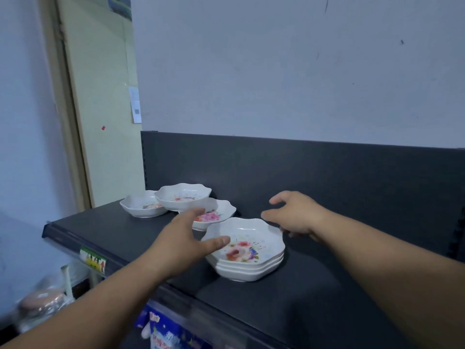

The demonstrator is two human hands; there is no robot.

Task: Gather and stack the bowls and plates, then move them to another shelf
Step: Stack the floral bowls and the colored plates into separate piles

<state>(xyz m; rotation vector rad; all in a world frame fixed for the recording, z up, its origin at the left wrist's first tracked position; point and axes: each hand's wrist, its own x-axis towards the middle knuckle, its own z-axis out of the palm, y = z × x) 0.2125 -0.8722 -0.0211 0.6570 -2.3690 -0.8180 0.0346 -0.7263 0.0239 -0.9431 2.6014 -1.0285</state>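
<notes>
A stack of bowls (245, 253) sits on a dark shelf (289, 293). There are three white bowls in it, one inside the other, and the top one has flowers painted inside.

The left hand (183, 239) is just to the left of the stack. Its fingers are spread out and loose, holding nothing. Its thumb reaches over the stack's left rim, but I cannot tell if it touches. The right hand (295, 214) is at the stack's back right side. Its fingers are spread wide too, with nothing in them, and the tips are close to the rim.

Behind the stack, to the left, is a pink-flower dish (216, 215). Beyond that a higher bowl (183, 196) sits partly over the dish. Further left still is a last bowl (141, 204), right by the higher bowl.

Behind the stack is a dark back panel (302, 172), with a pale wall (276, 71) above it. Left of and below the stack, a green and yellow sticker (92, 260) is on the shelf's front edge. Under the stack's shelf are some blue packs (163, 331).
</notes>
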